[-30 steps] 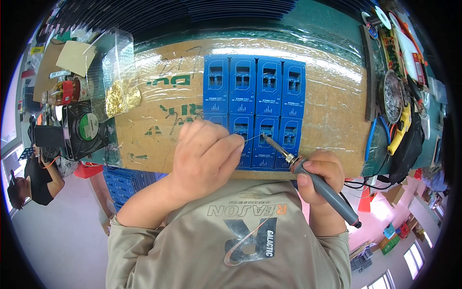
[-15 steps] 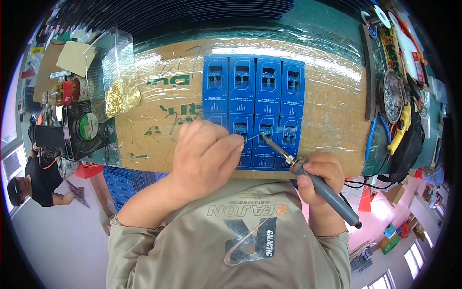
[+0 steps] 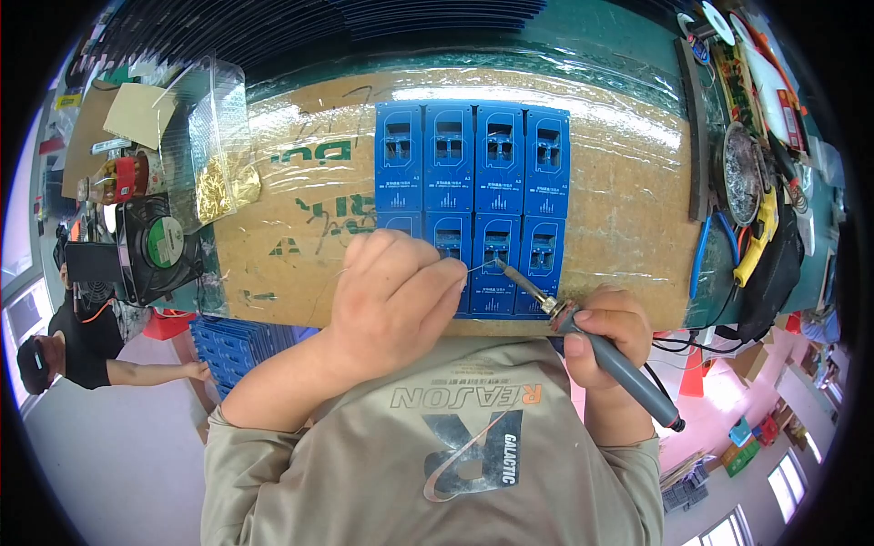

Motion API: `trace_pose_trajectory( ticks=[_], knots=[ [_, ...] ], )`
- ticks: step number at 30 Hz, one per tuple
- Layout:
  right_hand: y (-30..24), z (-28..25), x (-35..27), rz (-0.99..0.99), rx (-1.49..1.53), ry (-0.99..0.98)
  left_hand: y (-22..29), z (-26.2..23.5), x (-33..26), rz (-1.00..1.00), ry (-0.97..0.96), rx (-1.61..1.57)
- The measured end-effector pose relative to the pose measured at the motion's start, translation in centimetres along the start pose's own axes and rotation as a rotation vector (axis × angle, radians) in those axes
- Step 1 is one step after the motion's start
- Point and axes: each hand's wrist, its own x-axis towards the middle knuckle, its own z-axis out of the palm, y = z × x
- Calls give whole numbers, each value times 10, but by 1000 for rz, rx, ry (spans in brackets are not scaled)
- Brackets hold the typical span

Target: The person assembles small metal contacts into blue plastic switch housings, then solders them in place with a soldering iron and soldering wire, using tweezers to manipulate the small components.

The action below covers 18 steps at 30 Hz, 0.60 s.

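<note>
Two rows of blue circuit boards [image 3: 472, 196], with cut-out windows and small metal parts in them, lie on a brown cardboard sheet in front of me. My right hand [image 3: 612, 332] grips the grey handle of a soldering iron [image 3: 628, 375]. Its tip rests at the window of a near-row board, third from the left. Closed in a pinch, my left hand [image 3: 391, 305] holds a thin solder wire [image 3: 480, 267] whose end reaches that same tip. This hand covers much of the leftmost near-row board.
Left on the bench are a bag of gold-coloured pins [image 3: 223, 182], a black fan [image 3: 162, 238] and a bottle [image 3: 123, 177]. Rightward lie blue-handled pliers [image 3: 713, 250], a yellow-handled tool [image 3: 760, 241] and a round metal dish [image 3: 742, 173]. A co-worker's hand [image 3: 198, 370] is near stacked blue boards [image 3: 232, 350].
Smoke near the iron's tip has gone. The tip and solder wire stay on the same board. At left, the co-worker's arm has stretched toward the stacked boards.
</note>
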Motion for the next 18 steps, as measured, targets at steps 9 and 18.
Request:
trace_pose_trajectory(
  ticks=[9,18],
  knots=[
    [0,-2,2,-27,-3,-13,2,-2,2,2,-11,-6],
    [2,-16,-11,83,18,106,4,4,8,-10,-5,-85]
  ],
)
